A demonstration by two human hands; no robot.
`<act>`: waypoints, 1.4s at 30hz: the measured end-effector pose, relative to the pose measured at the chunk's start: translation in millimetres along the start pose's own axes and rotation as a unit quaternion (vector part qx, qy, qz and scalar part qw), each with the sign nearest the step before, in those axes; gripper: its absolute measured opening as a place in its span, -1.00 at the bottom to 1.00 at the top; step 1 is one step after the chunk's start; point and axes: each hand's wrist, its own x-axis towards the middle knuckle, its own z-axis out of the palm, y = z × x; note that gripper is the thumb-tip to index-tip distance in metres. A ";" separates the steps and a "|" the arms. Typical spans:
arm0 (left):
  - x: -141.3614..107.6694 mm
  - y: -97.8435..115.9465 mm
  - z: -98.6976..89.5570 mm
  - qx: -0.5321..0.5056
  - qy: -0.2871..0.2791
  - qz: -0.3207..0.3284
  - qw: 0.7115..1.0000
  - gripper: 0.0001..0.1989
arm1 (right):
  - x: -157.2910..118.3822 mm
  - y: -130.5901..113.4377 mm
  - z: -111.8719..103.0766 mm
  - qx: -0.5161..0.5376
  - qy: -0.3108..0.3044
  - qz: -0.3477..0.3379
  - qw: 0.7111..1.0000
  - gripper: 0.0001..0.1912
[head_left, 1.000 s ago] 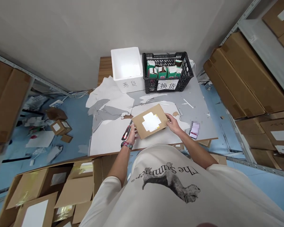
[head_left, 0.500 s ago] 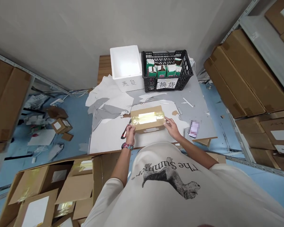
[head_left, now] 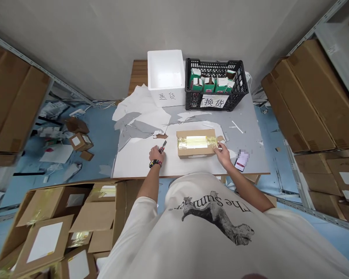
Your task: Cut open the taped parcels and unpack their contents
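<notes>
A small cardboard box [head_left: 196,144] lies flat on a white sheet [head_left: 132,162], its top crossed by a band of shiny yellowish tape. My right hand [head_left: 223,155] rests against the box's right end, fingers on the cardboard. My left hand [head_left: 155,154] is a short way left of the box, off it, and grips a black and red utility knife [head_left: 162,147]. A phone [head_left: 240,164], partly blurred out, lies just right of my right hand.
Behind the box stand a white foam box [head_left: 165,73] and a black plastic crate [head_left: 215,83] holding several small green cartons. Paper scraps cover the grey table [head_left: 246,131]. Cardboard cartons fill shelves on both sides, and an open carton [head_left: 64,228] sits below the table edge.
The box has turned from its white-labelled side to its taped side and now lies flat and square. My left hand has let go of it, keeping the knife.
</notes>
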 end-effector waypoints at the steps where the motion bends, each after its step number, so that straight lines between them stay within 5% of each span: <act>1: 3.2 -5.6 -4.2 -0.008 -0.011 -0.025 1.000 -0.50 | 0.3 0.3 -0.3 -0.002 -0.002 -0.003 1.000 -0.07; 6: 7.7 -11.6 -9.5 -0.148 -0.056 -0.147 0.976 -0.60 | -1.9 -6.0 -4.6 -0.043 0.022 -0.064 0.997 -0.28; 10: 10.4 10.9 -4.4 -0.259 -0.046 -0.185 0.947 -0.65 | -3.8 -24.6 -2.2 -0.090 0.090 -0.155 0.980 -0.47; 14: 13.7 45.3 -4.1 -0.364 -0.008 -0.174 0.915 -0.57 | -3.6 -53.4 16.0 -0.053 0.074 -0.178 0.980 -0.55; 17: 6.6 76.8 -5.5 -0.430 -0.009 -0.111 0.896 -0.52 | -3.8 -80.5 34.5 0.064 0.009 -0.153 0.986 -0.48; 19: -4.4 97.1 -6.0 -0.445 -0.089 -0.016 0.891 -0.47 | -3.3 -98.4 46.0 0.156 -0.078 -0.107 0.979 -0.35; 22: -22.8 116.0 -8.0 -0.367 -0.203 0.111 0.901 -0.35 | 1.1 -116.4 58.9 0.260 -0.243 -0.011 0.934 -0.19; 24: -31.4 116.7 -9.4 -0.318 -0.177 0.161 0.917 -0.35 | 6.5 -117.5 61.7 0.289 -0.290 0.030 0.912 -0.21; 26: -36.3 109.6 -8.6 -0.281 -0.116 0.172 0.937 -0.42 | 12.8 -108.1 57.9 0.290 -0.232 0.029 0.928 -0.33; 28: -40.2 99.1 -3.3 -0.247 -0.081 0.143 0.955 -0.44 | 18.2 -90.0 48.1 0.267 -0.078 -0.001 0.961 -0.45; 31: -48.4 87.5 11.5 -0.229 -0.112 0.083 0.963 -0.32 | 23.0 -58.2 31.6 0.196 0.165 -0.017 0.967 -0.55; 33: -54.8 84.4 21.3 -0.238 -0.151 0.065 0.957 -0.28 | 24.2 -42.9 26.3 0.150 0.226 0.004 0.962 -0.56; 35: -59.6 82.4 26.5 -0.239 -0.161 0.075 0.954 -0.25 | 25.0 -36.9 26.5 0.109 0.202 0.017 0.973 -0.55; 37: -60.9 78.2 25.1 -0.226 -0.120 0.108 0.961 -0.19 | 27.1 -40.5 28.2 0.072 0.116 0.022 0.990 -0.55; 40: -56.9 65.3 13.8 -0.209 -0.031 0.130 0.969 -0.01 | 31.9 -59.8 25.3 0.015 -0.050 0.014 0.999 -0.61; 42: -53.8 54.9 6.0 -0.210 -0.015 0.123 0.970 0.05 | 33.5 -79.2 21.3 -0.059 -0.089 -0.037 0.994 -0.59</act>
